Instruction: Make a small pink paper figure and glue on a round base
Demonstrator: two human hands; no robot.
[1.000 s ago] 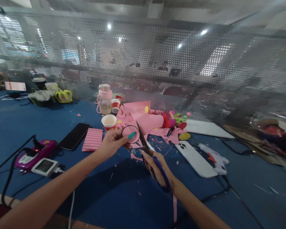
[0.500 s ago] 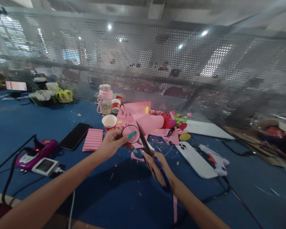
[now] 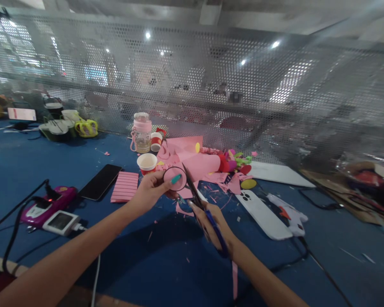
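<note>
Between thumb and fingers, my left hand (image 3: 153,187) pinches a piece of pink paper (image 3: 176,184) with a dark circle outline on it. My right hand (image 3: 213,221) is closed on blue-handled scissors (image 3: 195,192), whose blades point up and away, along the right side of the circle. Whether the blades bite into the paper I cannot tell. Pink sheets and offcuts (image 3: 208,166) lie just beyond my hands. A red and white paper cup (image 3: 147,163) stands behind my left hand.
A pink-lidded jug (image 3: 142,132) stands near the perforated metal screen (image 3: 185,68). To the left lie a striped pink pad (image 3: 124,186), a black phone (image 3: 100,182) and a purple power strip (image 3: 56,204). A white phone (image 3: 264,215) and a glue gun (image 3: 289,213) lie right.
Almost nothing differs. The pink paper and my left thumb have shifted very slightly to the left and up; the scissors stay in almost the same place.
</note>
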